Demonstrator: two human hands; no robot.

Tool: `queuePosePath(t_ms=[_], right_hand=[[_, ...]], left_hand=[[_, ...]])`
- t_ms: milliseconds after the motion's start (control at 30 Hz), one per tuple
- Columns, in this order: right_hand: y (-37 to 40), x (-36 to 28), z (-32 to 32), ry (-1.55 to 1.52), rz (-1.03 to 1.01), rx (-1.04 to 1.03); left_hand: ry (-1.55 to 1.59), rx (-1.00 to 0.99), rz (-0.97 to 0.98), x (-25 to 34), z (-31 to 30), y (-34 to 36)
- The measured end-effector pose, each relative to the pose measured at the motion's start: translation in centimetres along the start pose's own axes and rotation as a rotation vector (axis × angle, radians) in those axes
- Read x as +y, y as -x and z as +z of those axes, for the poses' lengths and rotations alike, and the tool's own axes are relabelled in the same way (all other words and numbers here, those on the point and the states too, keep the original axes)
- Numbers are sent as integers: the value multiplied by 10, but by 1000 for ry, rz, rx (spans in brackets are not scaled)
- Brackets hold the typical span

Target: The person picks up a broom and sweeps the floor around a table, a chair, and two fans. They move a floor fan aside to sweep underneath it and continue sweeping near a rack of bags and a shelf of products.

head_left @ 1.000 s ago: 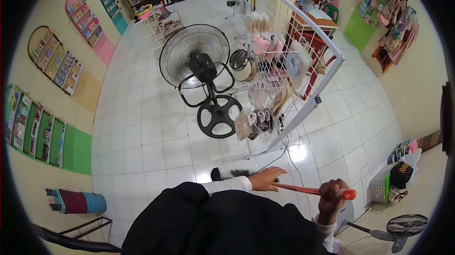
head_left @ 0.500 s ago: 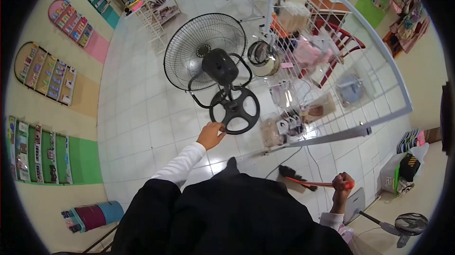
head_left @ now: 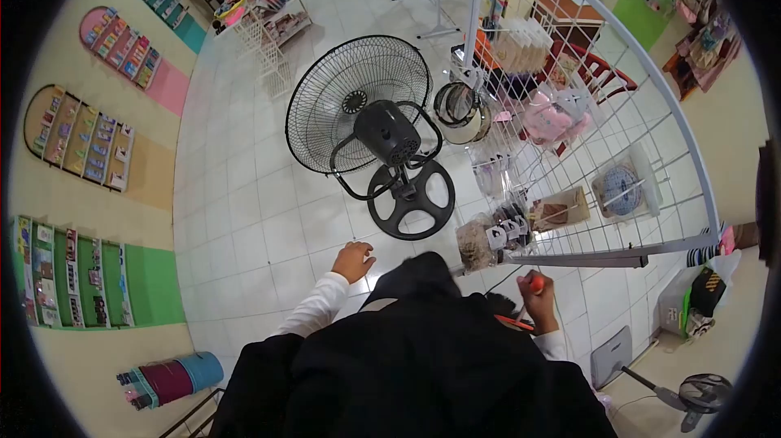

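My right hand (head_left: 538, 301) is wrapped round the red-orange handle of a broom (head_left: 515, 322), low on the right. The handle's rounded end pokes out above the fingers, and the dark bristles are partly hidden behind my dark clothing. My left hand (head_left: 354, 261) hangs over the tiles with its fingers loosely bent and apart, holding nothing. Just beyond it stands a black floor fan (head_left: 389, 133) with a round wire cage, seen from behind. Its round base (head_left: 412, 204) has cut-out openings and does not touch my left hand.
A white wire rack (head_left: 675, 104) hung with bagged goods and small bins stands close on the right. Wall shelves (head_left: 81, 137) with small items line the left. A second fan (head_left: 704, 393) and a bin (head_left: 675, 308) are at lower right. A cable runs across the floor.
My left hand has moved back from the fan's base. My right hand has swung inward with the broom, bringing it nearer my body. A dark-clothed leg now shows further forward.
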State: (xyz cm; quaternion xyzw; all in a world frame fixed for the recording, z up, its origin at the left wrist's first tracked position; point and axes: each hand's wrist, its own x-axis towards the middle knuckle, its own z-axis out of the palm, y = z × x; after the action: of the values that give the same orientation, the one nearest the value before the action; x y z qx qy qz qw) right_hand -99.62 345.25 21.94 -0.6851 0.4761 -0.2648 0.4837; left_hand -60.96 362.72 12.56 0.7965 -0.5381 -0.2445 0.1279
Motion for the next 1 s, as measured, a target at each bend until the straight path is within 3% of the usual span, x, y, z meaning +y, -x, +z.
queuePosePath(t_ms=[133,233,267,467,567,667,1000], right_hand=[[-9,7,9,5,-38,-174],[-18,13,14,9,-90,-169],[-20,11,14,-5,-3,-199],[-34,15,10,57,-155,-228],[-36,20,9,64,-89,-241],[-32,5,5,103,-154,-247],[-9,4,-12,-56,35,-199]], left_hand=[[4,19,-66,-12,1,7],[-14,1,-109,-21,5,14],[-27,-11,-118,-24,6,16],[-85,-93,-153,-38,14,7],[-84,-130,-171,-37,9,2],[-78,-120,-149,-40,10,-8],[-130,-150,-114,-29,31,-16]])
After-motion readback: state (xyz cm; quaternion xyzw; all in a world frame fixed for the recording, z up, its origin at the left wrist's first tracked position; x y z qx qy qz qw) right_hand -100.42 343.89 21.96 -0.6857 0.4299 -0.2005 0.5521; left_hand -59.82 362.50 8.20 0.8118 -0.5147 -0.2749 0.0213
